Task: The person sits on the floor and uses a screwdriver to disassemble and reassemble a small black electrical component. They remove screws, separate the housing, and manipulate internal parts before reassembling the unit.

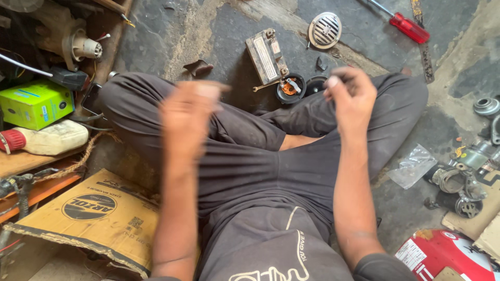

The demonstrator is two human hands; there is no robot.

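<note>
Battery [267,55]: on floor, ahead of crossed legs
Horn grille [324,30]: right of battery
Screwdriver [409,27]: right of grille
Cardboard [99,218]: left of legs

A single camera, worn on the person's head, is looking steeply down over the chest and crossed legs at the stone floor [208,31] in front. It is sitting close: both forearms are filling the middle of the frame, with the left hand [188,117] and right hand [351,99] raised above the knees, the left one blurred. The top edge of the frame is reaching the floor just beyond the knees, where a red-handled screwdriver [409,27] is lying. The sides are taking in a cardboard sheet [94,218] at left and metal parts [461,182] at right. No second view is sharing the scene.
</note>
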